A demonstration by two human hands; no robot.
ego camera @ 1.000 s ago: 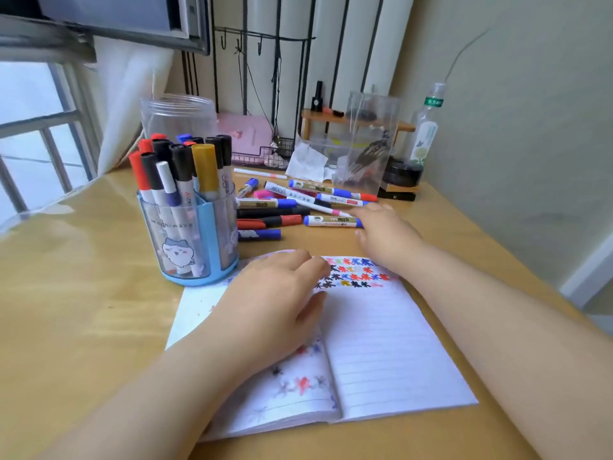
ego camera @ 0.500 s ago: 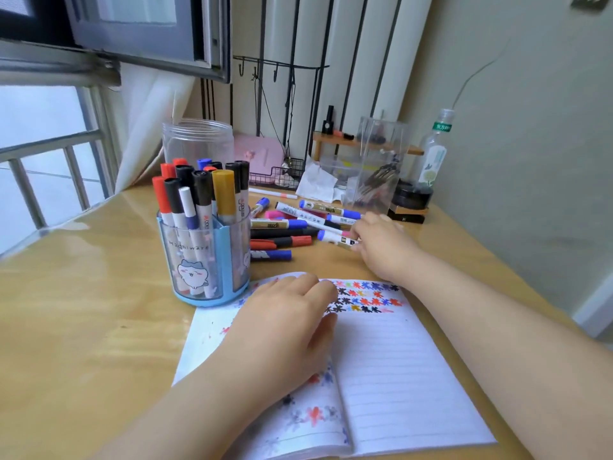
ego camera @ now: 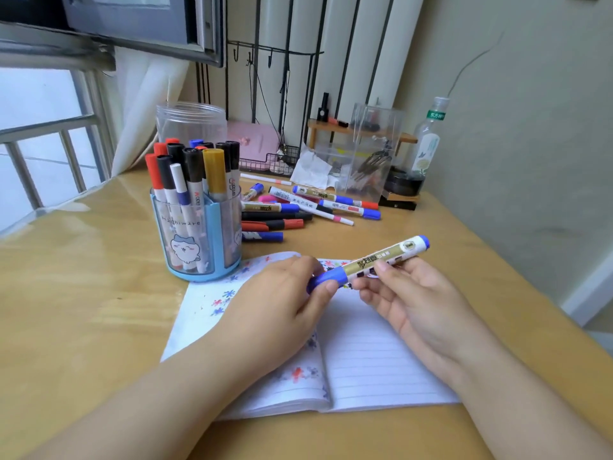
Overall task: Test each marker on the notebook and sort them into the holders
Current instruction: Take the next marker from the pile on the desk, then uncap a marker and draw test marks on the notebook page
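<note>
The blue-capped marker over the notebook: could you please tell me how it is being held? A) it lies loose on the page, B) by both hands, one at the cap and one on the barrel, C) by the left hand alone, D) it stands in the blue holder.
B: the left hand grips the cap of the blue-capped marker, and the right hand pinches its gold barrel above the notebook.

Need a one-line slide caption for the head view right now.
Both hands hold a blue-capped marker over the open notebook, left hand gripping its cap.

The left hand (ego camera: pixel 282 303) hides the notebook's (ego camera: pixel 371 360) left page — marker-label (ego camera: pixel 371 260) print stays unreadable.
</note>
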